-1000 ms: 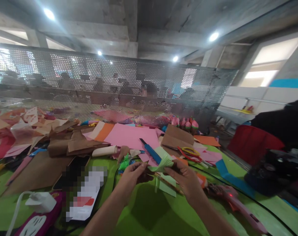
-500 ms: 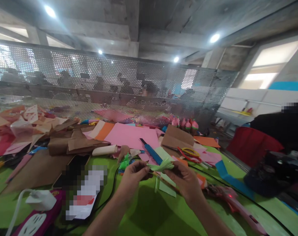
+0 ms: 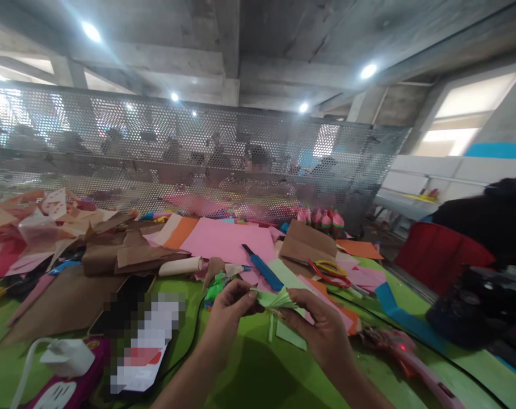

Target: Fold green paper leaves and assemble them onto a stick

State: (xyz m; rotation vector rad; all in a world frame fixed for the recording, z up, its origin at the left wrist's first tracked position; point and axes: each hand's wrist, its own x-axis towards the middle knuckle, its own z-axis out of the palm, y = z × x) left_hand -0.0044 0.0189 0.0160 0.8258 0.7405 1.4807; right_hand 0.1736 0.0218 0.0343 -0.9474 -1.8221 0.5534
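Note:
Between my two hands is a pleated piece of light green paper (image 3: 277, 299), its folds fanning out toward the right. My left hand (image 3: 234, 304) pinches its left end between thumb and fingers. At the fanned end, my right hand (image 3: 315, 315) is closed on the folds. Just beyond my hands a blue utility knife (image 3: 264, 270) lies with its blade toward the far left. Below the paper, a light green paper scrap (image 3: 290, 335) rests on the green tabletop.
At right lie a pink glue gun (image 3: 415, 363) with a red light and red-and-yellow scissors (image 3: 330, 270). Left are two phones, one a black phone (image 3: 125, 301), and a purple power strip (image 3: 81, 380). Pink paper (image 3: 230, 238) and brown paper (image 3: 309, 241) cover the back. A perforated metal screen (image 3: 189, 153) stands behind.
The pleated paper has turned slightly, and its folds now show more narrowly gathered at the right end. My right hand has shifted a little right and down. Both hands keep their hold.

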